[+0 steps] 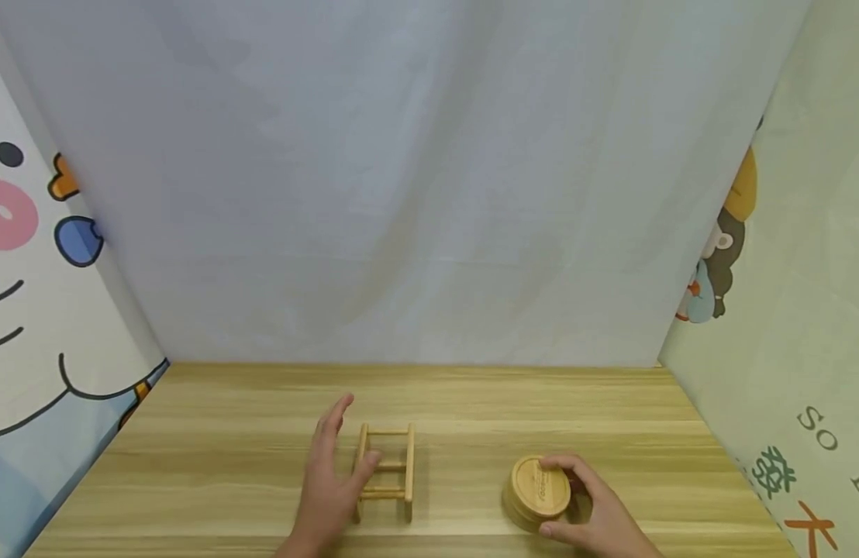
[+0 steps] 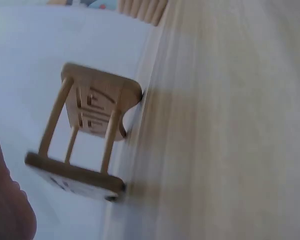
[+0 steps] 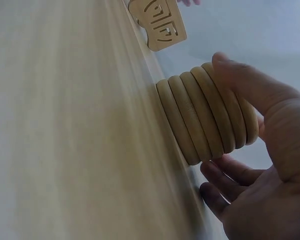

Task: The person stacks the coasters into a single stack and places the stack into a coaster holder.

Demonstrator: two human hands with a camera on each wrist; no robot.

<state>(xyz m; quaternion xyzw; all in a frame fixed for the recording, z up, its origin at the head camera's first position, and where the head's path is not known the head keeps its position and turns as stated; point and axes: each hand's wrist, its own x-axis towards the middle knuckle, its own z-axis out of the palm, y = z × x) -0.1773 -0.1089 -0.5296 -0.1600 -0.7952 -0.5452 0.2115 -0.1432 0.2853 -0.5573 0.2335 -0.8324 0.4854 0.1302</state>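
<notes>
A stack of round light-wood coasters (image 1: 537,490) is being gripped on the wooden table (image 1: 227,465) by the right hand (image 1: 597,511), fingers curled around its rim. A slatted bamboo rack (image 1: 386,471) is being steadied by the left hand (image 1: 329,477), fingers straight, thumb against its rail. Lifting the stack toward the rack probably calls for a firm grip

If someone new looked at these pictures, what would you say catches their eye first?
Probably the stack of round wooden coasters near the table's front right, with the right hand curled round it in a loose grip. Next, the small wooden rack at centre, with the left hand against its left side. Bright cartoon curtains flank the scene.
</notes>
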